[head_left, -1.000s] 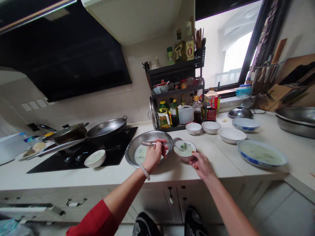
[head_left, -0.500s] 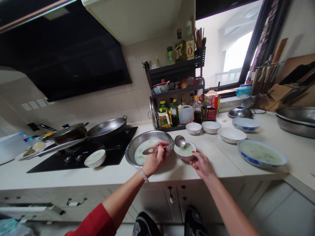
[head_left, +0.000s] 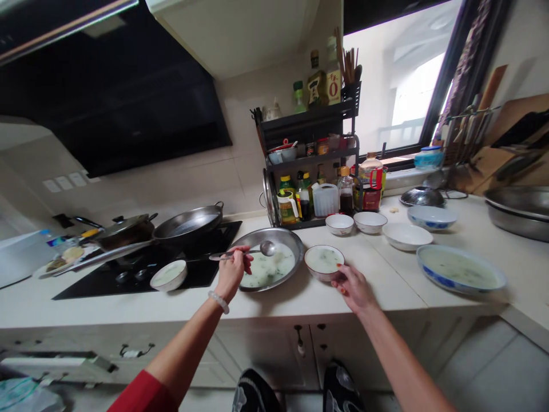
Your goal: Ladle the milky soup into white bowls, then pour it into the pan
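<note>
My left hand [head_left: 232, 269] is closed round the handle of a metal ladle [head_left: 267, 248]. The ladle's bowl hangs over a wide metal basin [head_left: 299, 252] of pale soup flecked with green. To its right stands a small red-rimmed bowl [head_left: 319, 273] with the same soup in it. My right hand [head_left: 352, 286] grips this bowl by its right side, thumb at the rim. The bowl rests on the counter, apart from the basin.
Another filled small bowl [head_left: 175, 281] sits at the cooktop's [head_left: 137, 280] front edge, below a wok [head_left: 189, 223]. Behind are two small bowls [head_left: 339, 230] [head_left: 369, 230]. A white bowl [head_left: 407, 244] and a blue-patterned dish of soup [head_left: 461, 284] lie to the right. A seasoning rack [head_left: 309, 121] stands behind.
My left hand has carried the ladle leftward from above the small bowl to over the basin. My right hand still holds the bowl, which now looks fuller.
</note>
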Demonstrator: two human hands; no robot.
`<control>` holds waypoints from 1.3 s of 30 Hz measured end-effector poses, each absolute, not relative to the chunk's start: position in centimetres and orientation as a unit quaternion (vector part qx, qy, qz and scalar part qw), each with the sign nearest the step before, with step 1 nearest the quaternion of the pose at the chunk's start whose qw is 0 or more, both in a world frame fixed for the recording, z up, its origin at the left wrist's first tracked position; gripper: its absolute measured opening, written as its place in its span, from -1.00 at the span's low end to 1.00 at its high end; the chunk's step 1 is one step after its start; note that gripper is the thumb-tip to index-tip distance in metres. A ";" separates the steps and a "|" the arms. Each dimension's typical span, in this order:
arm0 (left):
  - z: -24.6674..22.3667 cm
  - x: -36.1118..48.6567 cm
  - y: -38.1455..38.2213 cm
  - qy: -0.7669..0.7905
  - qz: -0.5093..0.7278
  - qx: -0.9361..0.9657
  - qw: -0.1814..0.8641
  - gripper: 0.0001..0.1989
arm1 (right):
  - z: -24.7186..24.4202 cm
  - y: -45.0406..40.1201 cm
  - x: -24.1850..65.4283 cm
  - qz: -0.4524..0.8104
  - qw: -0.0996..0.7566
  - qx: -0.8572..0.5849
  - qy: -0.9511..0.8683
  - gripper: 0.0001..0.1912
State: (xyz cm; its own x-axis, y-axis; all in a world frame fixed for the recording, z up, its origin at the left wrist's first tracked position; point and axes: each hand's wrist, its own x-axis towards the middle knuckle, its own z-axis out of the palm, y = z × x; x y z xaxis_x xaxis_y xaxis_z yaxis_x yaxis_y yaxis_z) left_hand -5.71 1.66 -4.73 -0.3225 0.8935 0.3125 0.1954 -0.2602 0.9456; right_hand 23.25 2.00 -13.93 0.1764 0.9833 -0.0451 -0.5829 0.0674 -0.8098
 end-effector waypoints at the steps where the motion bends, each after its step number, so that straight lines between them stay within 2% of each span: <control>1: -5.0 -6.2 1.7 0.548 0.601 0.511 0.278 -0.78 | -13.9 2.0 23.3 0.579 0.676 -0.362 -0.277 -0.69; 9: -6.6 -6.7 1.8 0.606 0.527 0.527 0.278 -0.85 | -13.9 1.9 23.2 0.581 0.677 -0.361 -0.271 -0.69; 18: -5.8 -7.3 2.1 0.576 0.632 0.406 0.322 -0.83 | -14.0 2.1 23.2 0.582 0.677 -0.363 -0.268 -0.69; 25: -4.5 -7.3 1.7 0.555 0.665 0.338 0.369 -0.80 | -13.9 2.0 23.3 0.580 0.674 -0.367 -0.275 -0.70; 39: -4.1 -7.1 0.9 0.553 0.658 0.417 0.296 -0.77 | -13.8 1.9 23.2 0.578 0.674 -0.370 -0.273 -0.68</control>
